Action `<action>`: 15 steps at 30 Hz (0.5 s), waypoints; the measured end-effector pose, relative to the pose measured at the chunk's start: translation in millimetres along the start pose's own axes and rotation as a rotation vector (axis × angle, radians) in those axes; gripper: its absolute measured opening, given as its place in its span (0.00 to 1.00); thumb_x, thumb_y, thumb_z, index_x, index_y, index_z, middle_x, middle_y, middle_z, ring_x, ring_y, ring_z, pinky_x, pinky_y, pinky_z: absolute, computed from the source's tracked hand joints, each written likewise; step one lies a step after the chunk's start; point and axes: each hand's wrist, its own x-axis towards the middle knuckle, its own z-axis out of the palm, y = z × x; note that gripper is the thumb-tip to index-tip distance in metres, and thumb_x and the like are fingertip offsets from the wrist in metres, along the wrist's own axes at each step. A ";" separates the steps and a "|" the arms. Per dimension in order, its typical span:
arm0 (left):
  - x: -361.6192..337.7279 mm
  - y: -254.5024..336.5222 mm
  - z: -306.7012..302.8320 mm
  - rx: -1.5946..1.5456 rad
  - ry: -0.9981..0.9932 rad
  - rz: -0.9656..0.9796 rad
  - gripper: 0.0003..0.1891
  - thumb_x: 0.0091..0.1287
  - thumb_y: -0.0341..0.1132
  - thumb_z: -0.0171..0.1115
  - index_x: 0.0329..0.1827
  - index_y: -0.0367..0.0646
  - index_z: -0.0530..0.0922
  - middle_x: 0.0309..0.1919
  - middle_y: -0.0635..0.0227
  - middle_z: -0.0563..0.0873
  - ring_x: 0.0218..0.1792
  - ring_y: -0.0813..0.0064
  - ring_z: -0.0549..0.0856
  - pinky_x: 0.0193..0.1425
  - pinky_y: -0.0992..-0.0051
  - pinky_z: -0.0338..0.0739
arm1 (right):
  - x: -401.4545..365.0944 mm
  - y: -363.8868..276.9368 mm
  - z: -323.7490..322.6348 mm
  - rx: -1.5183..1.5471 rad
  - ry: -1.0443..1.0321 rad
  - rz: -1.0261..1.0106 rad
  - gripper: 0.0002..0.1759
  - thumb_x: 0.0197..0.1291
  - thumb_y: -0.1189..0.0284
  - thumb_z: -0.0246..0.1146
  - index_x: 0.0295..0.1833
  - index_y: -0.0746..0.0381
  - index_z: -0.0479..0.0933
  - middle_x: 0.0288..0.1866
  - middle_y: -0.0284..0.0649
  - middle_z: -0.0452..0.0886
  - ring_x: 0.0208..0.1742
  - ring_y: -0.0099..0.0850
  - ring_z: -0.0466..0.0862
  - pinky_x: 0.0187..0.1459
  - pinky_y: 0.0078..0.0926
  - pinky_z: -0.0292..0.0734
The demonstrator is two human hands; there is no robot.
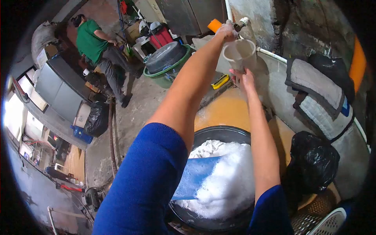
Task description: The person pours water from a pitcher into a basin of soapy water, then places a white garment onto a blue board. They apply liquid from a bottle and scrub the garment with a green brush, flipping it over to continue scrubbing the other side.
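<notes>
My left hand (227, 31) is stretched out to a tap (237, 27) on the wall pipe, with its fingers closed on it. Below the tap, my right hand (243, 80) grips a whitish plastic pitcher (246, 58) from beneath and the side. The pitcher's mouth faces up toward me, under the tap. Nearer to me stands a black tub (223, 130) with white cloth (211, 148), thick suds (231, 180) and a blue board (197, 174) lying in it. A yellow brush (220, 82) rests on the ledge left of my right hand.
A person in a green shirt (92, 39) stands at the far left. A green basin (160, 80) holds a dark lidded tub (166, 55). Grey mats (317, 84) hang over the low wall at right, above a black bag (313, 156) and a white basket (329, 223).
</notes>
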 end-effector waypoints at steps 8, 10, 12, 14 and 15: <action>17.2 -1.0 10.5 -0.125 0.111 0.093 0.21 0.52 0.44 0.59 0.47 0.42 0.77 0.43 0.48 0.80 0.47 0.51 0.80 0.51 0.62 0.73 | 3.2 -8.1 2.1 0.125 -0.051 -0.101 0.15 0.56 0.77 0.57 0.50 0.65 0.67 0.35 0.38 0.80 0.22 0.26 0.77 0.21 0.20 0.71; 14.1 13.1 3.5 -0.118 0.154 -0.008 0.22 0.53 0.49 0.57 0.45 0.41 0.78 0.45 0.48 0.80 0.47 0.51 0.79 0.52 0.62 0.73 | 0.7 -8.6 2.7 0.091 0.000 -0.094 0.14 0.57 0.77 0.55 0.50 0.65 0.67 0.35 0.39 0.81 0.22 0.25 0.77 0.21 0.19 0.71; 9.1 19.3 1.7 -0.051 0.193 -0.084 0.27 0.56 0.57 0.53 0.43 0.41 0.79 0.47 0.48 0.79 0.48 0.52 0.79 0.52 0.62 0.74 | -5.8 -4.8 4.3 0.103 0.036 -0.097 0.14 0.58 0.77 0.54 0.50 0.65 0.66 0.35 0.39 0.81 0.21 0.24 0.76 0.21 0.18 0.70; 5.3 29.7 -1.0 -0.078 0.174 -0.188 0.27 0.56 0.58 0.52 0.43 0.41 0.80 0.47 0.49 0.79 0.48 0.54 0.80 0.51 0.63 0.74 | -10.2 -3.2 5.4 0.151 0.058 -0.127 0.14 0.58 0.76 0.54 0.50 0.64 0.66 0.34 0.40 0.81 0.19 0.22 0.75 0.20 0.17 0.70; 3.5 35.0 -4.0 -0.091 0.166 -0.238 0.28 0.56 0.58 0.52 0.43 0.41 0.80 0.47 0.50 0.79 0.49 0.55 0.80 0.51 0.63 0.74 | -10.4 -2.3 6.2 0.144 0.049 -0.140 0.14 0.58 0.76 0.54 0.50 0.64 0.66 0.34 0.40 0.81 0.19 0.22 0.75 0.20 0.16 0.70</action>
